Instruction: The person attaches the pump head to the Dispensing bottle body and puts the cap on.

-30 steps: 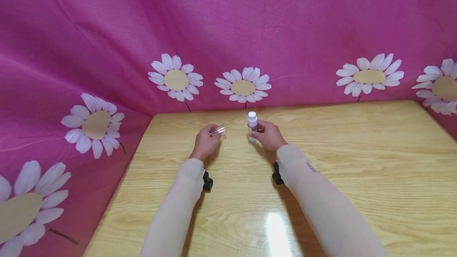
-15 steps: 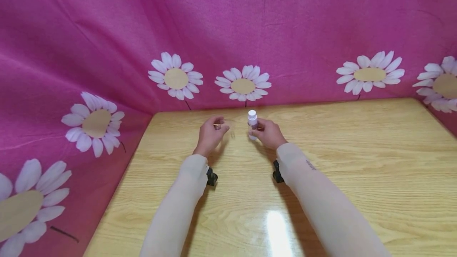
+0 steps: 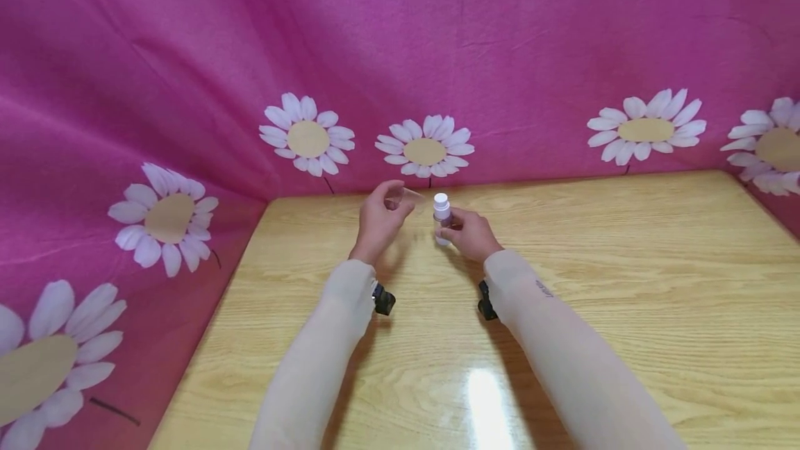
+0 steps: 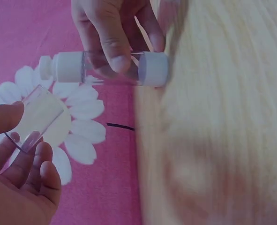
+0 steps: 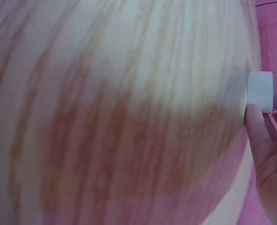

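A small clear bottle (image 3: 441,210) with a white neck and a white base stands upright on the wooden table (image 3: 562,262). My right hand (image 3: 473,236) grips it round its middle, thumb in front. To its left, raised above the table, my left hand (image 3: 378,224) pinches a clear cylindrical cap (image 4: 41,112) between thumb and fingers. The cap is tilted, apart from the bottle and near the height of its white top. In the right wrist view, only the white base (image 5: 260,92) and part of the right hand (image 5: 272,164) show.
A pink cloth (image 3: 531,54) printed with large white daisies hangs behind the table and along its left side. Small black wrist cameras (image 3: 384,299) sit at both cuffs. Light glares on the near part of the tabletop.
My left hand has moved up, away from me and to the right with the clear cap, turning it toward the bottle top. The right hand and the bottle have stayed in place.
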A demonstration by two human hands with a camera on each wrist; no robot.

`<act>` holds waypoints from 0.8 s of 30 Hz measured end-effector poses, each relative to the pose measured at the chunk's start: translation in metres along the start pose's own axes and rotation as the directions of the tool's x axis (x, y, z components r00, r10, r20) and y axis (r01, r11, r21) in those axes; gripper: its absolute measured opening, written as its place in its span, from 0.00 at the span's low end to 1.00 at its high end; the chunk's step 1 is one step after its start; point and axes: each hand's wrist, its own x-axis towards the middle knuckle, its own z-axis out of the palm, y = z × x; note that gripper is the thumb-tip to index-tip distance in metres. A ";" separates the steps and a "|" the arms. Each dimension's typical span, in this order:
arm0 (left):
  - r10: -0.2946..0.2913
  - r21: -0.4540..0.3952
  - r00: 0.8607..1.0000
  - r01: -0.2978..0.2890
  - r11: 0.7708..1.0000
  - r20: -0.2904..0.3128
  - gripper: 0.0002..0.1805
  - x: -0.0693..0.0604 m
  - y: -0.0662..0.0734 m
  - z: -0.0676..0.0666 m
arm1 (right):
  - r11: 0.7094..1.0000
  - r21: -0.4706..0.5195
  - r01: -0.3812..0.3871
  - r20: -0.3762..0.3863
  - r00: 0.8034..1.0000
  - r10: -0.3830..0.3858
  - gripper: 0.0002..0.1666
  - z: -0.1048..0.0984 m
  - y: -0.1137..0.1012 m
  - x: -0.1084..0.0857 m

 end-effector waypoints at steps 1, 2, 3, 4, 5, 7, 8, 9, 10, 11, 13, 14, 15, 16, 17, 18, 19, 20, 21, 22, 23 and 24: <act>0.009 0.008 1.000 -0.009 1.000 0.013 0.23 0.001 0.002 0.000 | 1.000 0.001 0.002 -0.003 1.000 -0.002 0.25 0.000 0.000 0.000; 0.021 0.019 0.999 -0.022 1.000 0.027 0.23 0.001 0.004 0.000 | 1.000 -0.002 0.008 -0.009 1.000 -0.008 0.25 0.000 0.000 0.000; 0.037 0.032 0.999 -0.038 0.999 0.040 0.23 0.003 0.006 0.000 | 1.000 -0.006 0.013 -0.014 1.000 -0.013 0.25 0.000 0.000 0.000; 0.055 0.052 0.997 -0.058 0.997 0.052 0.23 0.004 0.008 -0.001 | 1.000 -0.005 0.015 -0.018 1.000 -0.015 0.25 0.000 -0.001 0.000; 0.071 0.072 0.996 -0.076 0.995 0.062 0.24 0.006 0.010 -0.001 | 1.000 -0.006 0.016 -0.023 1.000 -0.016 0.25 0.000 -0.001 0.000; 0.113 0.120 0.990 -0.123 0.985 0.084 0.24 0.009 0.013 -0.003 | 1.000 -0.013 0.026 -0.031 0.999 -0.026 0.24 0.001 -0.001 0.000; 0.134 0.136 0.986 -0.146 0.980 0.095 0.24 0.010 0.015 -0.004 | 0.999 -0.018 0.031 -0.034 0.999 -0.031 0.24 0.001 -0.001 0.000; 0.150 0.148 0.983 -0.165 0.975 0.108 0.24 0.012 0.017 -0.005 | 0.999 -0.019 0.033 -0.035 0.999 -0.034 0.23 0.001 -0.001 0.000; 0.163 0.147 0.979 -0.180 0.973 0.123 0.24 0.013 0.018 -0.006 | 0.999 -0.022 0.037 -0.036 0.999 -0.037 0.23 0.001 -0.001 0.000; 0.167 0.141 0.976 -0.186 0.972 0.138 0.24 0.014 0.020 -0.007 | 0.999 -0.025 0.039 -0.036 0.999 -0.040 0.23 0.002 -0.001 0.000; 0.172 0.119 0.971 -0.193 0.974 0.169 0.24 0.016 0.022 -0.008 | 0.999 -0.027 0.041 -0.032 0.999 -0.042 0.24 0.003 0.000 0.000; 0.164 0.107 0.969 -0.186 0.977 0.185 0.25 0.017 0.024 -0.008 | 0.999 -0.029 0.041 -0.030 0.999 -0.042 0.24 0.003 0.000 0.000; 0.159 0.103 0.967 -0.182 0.978 0.200 0.25 0.017 0.025 -0.008 | 0.999 -0.030 0.040 -0.028 0.999 -0.041 0.24 0.004 0.001 0.000; 0.154 0.098 0.964 -0.178 0.979 0.215 0.25 0.018 0.026 -0.007 | 0.999 -0.031 0.036 -0.026 0.999 -0.036 0.25 0.004 0.001 0.000; 0.152 0.104 0.962 -0.180 0.978 0.229 0.25 0.018 0.027 -0.007 | 0.999 -0.032 0.030 -0.023 0.999 -0.031 0.25 0.004 0.001 0.000; 0.156 0.110 0.958 -0.187 0.976 0.241 0.25 0.019 0.028 -0.006 | 0.999 -0.033 0.026 -0.021 0.999 -0.026 0.25 0.004 0.001 0.001; 0.163 0.120 0.954 -0.198 0.973 0.252 0.25 0.020 0.030 -0.004 | 0.999 -0.035 0.022 -0.019 1.000 -0.023 0.26 0.004 0.001 0.001; 0.168 0.133 0.950 -0.208 0.969 0.263 0.24 0.020 0.031 -0.003 | 0.999 -0.035 0.018 -0.018 1.000 -0.018 0.26 0.004 0.001 0.001; 0.179 0.145 0.946 -0.224 0.964 0.271 0.25 0.021 0.032 -0.002 | 0.999 -0.035 0.013 -0.019 1.000 -0.014 0.26 0.003 0.001 0.001; 0.186 0.157 0.942 -0.235 0.959 0.278 0.25 0.022 0.033 -0.001 | 0.999 -0.036 0.012 -0.019 1.000 -0.012 0.26 0.003 0.001 0.001; 0.196 0.174 0.938 -0.251 0.952 0.285 0.25 0.023 0.033 0.001 | 0.999 -0.038 0.014 -0.020 1.000 -0.015 0.26 0.003 0.001 0.002; 0.200 0.193 0.936 -0.262 0.946 0.291 0.25 0.024 0.034 0.002 | 0.999 -0.040 0.018 -0.021 1.000 -0.019 0.26 0.002 0.001 0.002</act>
